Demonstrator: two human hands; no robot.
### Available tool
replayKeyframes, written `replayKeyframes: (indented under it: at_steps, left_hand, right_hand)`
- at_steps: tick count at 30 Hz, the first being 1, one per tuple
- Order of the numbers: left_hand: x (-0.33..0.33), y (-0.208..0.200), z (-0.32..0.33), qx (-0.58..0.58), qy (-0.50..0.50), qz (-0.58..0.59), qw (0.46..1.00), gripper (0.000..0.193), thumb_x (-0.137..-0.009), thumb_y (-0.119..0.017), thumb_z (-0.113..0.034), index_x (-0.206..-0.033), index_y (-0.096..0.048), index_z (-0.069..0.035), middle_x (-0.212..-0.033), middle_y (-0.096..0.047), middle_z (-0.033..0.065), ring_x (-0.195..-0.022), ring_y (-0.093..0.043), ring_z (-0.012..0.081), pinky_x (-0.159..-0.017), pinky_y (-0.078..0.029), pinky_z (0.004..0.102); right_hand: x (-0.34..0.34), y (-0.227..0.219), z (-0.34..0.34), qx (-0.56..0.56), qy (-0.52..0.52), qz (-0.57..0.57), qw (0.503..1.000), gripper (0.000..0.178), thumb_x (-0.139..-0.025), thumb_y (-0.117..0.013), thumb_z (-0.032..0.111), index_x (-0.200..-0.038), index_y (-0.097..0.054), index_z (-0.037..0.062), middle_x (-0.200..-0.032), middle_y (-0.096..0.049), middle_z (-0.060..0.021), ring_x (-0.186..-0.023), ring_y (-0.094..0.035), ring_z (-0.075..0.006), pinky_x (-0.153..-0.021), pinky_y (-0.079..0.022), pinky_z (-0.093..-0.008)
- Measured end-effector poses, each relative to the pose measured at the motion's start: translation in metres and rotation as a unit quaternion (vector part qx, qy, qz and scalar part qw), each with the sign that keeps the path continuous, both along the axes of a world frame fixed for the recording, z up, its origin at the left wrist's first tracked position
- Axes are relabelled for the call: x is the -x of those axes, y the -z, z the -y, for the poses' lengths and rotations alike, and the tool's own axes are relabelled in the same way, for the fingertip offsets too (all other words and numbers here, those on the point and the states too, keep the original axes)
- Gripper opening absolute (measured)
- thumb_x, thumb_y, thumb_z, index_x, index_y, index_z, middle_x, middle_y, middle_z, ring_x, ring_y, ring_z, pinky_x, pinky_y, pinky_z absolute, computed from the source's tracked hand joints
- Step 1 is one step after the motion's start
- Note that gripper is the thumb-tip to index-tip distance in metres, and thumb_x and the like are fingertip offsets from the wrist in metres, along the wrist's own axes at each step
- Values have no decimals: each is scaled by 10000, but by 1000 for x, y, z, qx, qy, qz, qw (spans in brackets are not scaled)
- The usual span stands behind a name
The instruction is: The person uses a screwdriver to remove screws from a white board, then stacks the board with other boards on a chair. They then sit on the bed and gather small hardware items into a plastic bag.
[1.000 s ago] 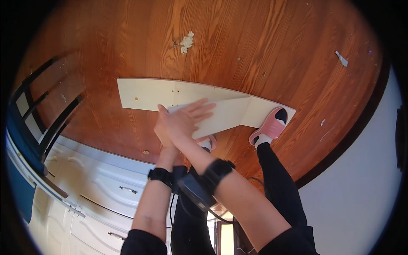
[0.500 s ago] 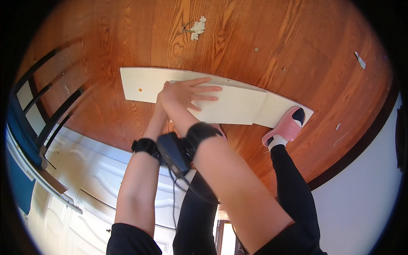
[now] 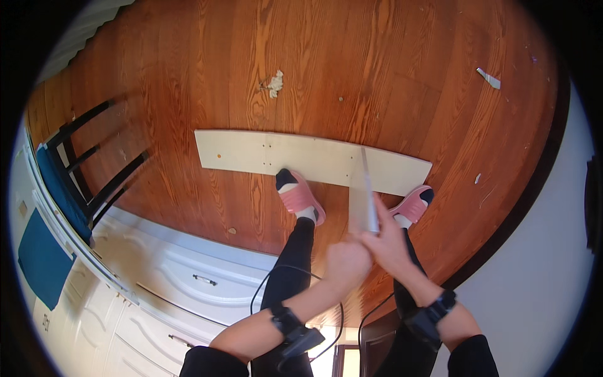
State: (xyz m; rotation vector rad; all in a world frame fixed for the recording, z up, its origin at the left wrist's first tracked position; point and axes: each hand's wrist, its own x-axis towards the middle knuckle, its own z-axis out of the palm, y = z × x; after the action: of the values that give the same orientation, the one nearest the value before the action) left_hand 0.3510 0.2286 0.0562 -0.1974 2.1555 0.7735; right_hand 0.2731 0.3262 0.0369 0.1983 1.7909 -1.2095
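A short white board [image 3: 362, 200] stands up off the floor, tilted, seen nearly edge-on over the right part of a long white board [image 3: 295, 154]. My right hand [image 3: 389, 246] grips the short board near its lower end, fingers stretched along its right side. My left hand [image 3: 349, 264] is closed beside that lower end, somewhat blurred. What its fingers hold, if anything, is hidden. Lying flat on the wooden floor, the long board has several small holes and an orange dot near its left end.
My pink shoes [image 3: 297, 198] are at the long board's near edge. Crumpled white scrap [image 3: 275, 83] and a white strip [image 3: 488, 78] lie farther off. A dark-framed chair [image 3: 81, 169] and white cabinet fronts [image 3: 188, 267] are on the left; a pale wall [image 3: 527, 264] rises right.
The short board has been lifted off the long one and tipped up. My arms, crossed before, are now apart. My left foot shows beside the long board, and the view has shifted.
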Motion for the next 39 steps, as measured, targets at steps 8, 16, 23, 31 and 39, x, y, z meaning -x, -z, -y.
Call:
replayKeyframes:
  at_steps: [8, 16, 23, 31, 39]
  left_hand:
    - [63, 87, -213, 40, -182, 48, 981, 722, -904, -481, -145, -1379, -79, 220, -671, -651, 129, -566, -654, 260, -526, -539, 343]
    - [70, 176, -269, 1, -235, 19, 972, 811, -866, -564, -140, -1389, -52, 211, -732, -648, 177, -622, -663, 296, -530, -537, 362]
    - [83, 193, -269, 70, -111, 62, 989, 779, -877, -543, -155, -1398, -84, 198, -748, -655, 134, -641, -671, 251, -562, -546, 353]
    - [36, 42, -103, -22, -126, -59, 990, 680, -863, -553, -212, -1358, -273, 160, -785, -612, 148, -716, -642, 286, -575, -521, 370]
    - [-10, 45, 149, 34, -298, 11, 954, 222, -792, -631, -160, -893, -548, 19, -659, -621, 171, -591, -638, 317, -521, -483, 407]
  right_hand:
    - [38, 54, -187, -91, 53, 49, 993, 311, -898, -647, 168, -1133, -631, -36, -991, -644, -32, -895, -559, -89, -801, -457, -231]
    - [44, 165, -245, -130, 198, 38, 971, 226, -872, -694, 195, -999, -632, 19, -805, -626, 6, -691, -524, -47, -586, -399, -192]
    - [37, 190, -249, -240, 142, -44, 959, 319, -843, -716, 319, -921, -627, 22, -675, -589, -3, -552, -491, -105, -510, -398, -271]
    - [10, -11, -83, -380, -86, -101, 915, 394, -891, -614, 347, -940, -625, -44, -650, -617, -194, -573, -634, -347, -526, -470, -423]
    - [-33, 6, 144, -73, -108, -79, 988, 536, -901, -567, 360, -1200, -479, -76, -1043, -603, -291, -842, -654, -392, -679, -533, -449]
